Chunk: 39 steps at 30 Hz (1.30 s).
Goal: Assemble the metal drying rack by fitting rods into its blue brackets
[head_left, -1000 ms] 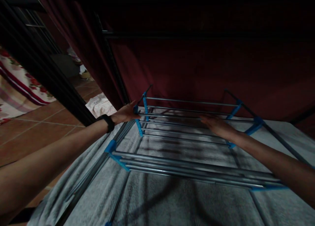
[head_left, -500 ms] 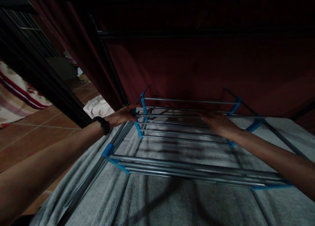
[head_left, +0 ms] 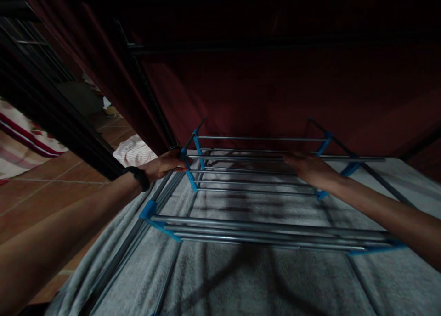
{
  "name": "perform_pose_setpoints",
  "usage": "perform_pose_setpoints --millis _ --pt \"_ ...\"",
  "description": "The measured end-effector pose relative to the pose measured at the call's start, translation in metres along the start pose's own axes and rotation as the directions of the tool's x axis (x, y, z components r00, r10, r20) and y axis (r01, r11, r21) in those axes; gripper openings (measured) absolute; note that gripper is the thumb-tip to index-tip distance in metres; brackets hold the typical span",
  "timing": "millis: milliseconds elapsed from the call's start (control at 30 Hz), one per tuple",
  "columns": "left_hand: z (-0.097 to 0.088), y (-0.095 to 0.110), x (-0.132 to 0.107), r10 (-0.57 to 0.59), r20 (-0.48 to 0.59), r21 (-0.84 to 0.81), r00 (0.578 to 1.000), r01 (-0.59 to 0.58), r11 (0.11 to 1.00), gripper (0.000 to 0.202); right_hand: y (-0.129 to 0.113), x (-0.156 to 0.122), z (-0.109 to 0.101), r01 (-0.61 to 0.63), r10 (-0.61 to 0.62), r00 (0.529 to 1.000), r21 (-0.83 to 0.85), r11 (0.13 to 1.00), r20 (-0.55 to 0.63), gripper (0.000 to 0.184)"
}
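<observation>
A metal rack (head_left: 262,187) of grey rods and blue plastic connectors stands in front of me in dim light. My left hand (head_left: 164,164), with a black band on the wrist, is closed around a blue connector (head_left: 186,162) at the rack's left side. My right hand (head_left: 310,169) grips a loose grey rod (head_left: 241,157) that lies across the upper tier and sticks out past the right blue connector (head_left: 346,169). A second tier of rods (head_left: 268,231) lies nearer to me.
A grey fabric sheet (head_left: 241,279) lies under the rack. A dark red fabric wall (head_left: 275,91) with black poles rises behind it. To the left are brown floor tiles (head_left: 41,187), a black barred frame (head_left: 41,104) and a pale folded cloth (head_left: 132,151).
The loose rod in my right hand has slid to the right, its end now past the right connector. My left hand has closed more tightly on the blue connector.
</observation>
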State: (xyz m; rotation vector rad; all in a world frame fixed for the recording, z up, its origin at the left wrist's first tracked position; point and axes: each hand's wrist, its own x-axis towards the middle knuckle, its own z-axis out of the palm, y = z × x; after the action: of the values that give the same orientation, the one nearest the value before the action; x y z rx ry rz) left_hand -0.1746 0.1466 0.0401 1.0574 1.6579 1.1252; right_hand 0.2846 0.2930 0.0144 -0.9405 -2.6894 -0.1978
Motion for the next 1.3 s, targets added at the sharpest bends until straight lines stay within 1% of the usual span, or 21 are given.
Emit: perform_pose_setpoints --millis 167,267,400,533,633,700,767,900,1067,1200,1300 --pt "0.000 0.000 0.003 -0.034 0.001 -0.031 0.999 0.034 0.999 0.065 -0.012 0.005 0.005 -0.010 0.008 1.000 0.081 0.997 0.022 0.048" --pt "0.002 0.001 0.001 -0.041 0.006 -0.047 0.999 0.042 0.998 0.066 -0.012 0.005 0.006 0.000 -0.003 1.000 0.136 0.991 0.023 0.048" --pt "0.003 0.002 0.000 -0.050 -0.007 -0.067 0.999 0.049 0.997 0.071 -0.011 0.003 0.012 0.006 -0.013 0.999 0.153 0.988 0.044 0.047" --pt "0.004 0.003 -0.001 -0.065 -0.012 -0.070 0.998 0.064 0.995 0.078 -0.010 0.004 0.017 0.000 -0.009 0.998 0.153 0.988 0.057 0.048" --pt "0.004 0.003 -0.002 -0.079 0.011 -0.092 0.997 0.079 0.993 0.075 -0.007 0.003 0.015 0.000 -0.006 0.999 0.147 0.989 0.043 0.048" --pt "0.004 0.002 -0.002 -0.081 0.003 -0.104 0.997 0.081 0.991 0.072 -0.006 0.002 0.013 0.008 -0.012 0.999 0.141 0.990 0.031 0.048" --pt "0.004 0.001 -0.001 -0.068 -0.016 -0.111 0.998 0.066 0.992 0.071 -0.006 0.001 0.012 0.014 -0.017 1.000 0.138 0.990 0.021 0.047" --pt "0.003 0.000 0.002 -0.037 -0.009 -0.131 0.999 0.035 0.991 0.075 -0.009 -0.001 0.012 0.042 -0.045 0.999 0.122 0.992 0.022 0.048" --pt "0.001 -0.002 0.005 -0.058 -0.007 -0.093 0.998 0.057 0.994 0.067 -0.009 0.002 0.012 0.036 -0.038 0.999 0.087 0.996 0.028 0.048" --pt "0.002 -0.002 0.003 -0.032 -0.018 -0.120 0.999 0.030 0.992 0.072 -0.009 0.003 0.012 0.049 -0.051 0.998 0.066 0.997 0.035 0.048" --pt "0.003 0.000 0.000 -0.043 -0.010 -0.102 0.999 0.042 0.994 0.073 -0.010 0.003 0.012 0.051 -0.056 0.997 0.073 0.996 0.060 0.050"
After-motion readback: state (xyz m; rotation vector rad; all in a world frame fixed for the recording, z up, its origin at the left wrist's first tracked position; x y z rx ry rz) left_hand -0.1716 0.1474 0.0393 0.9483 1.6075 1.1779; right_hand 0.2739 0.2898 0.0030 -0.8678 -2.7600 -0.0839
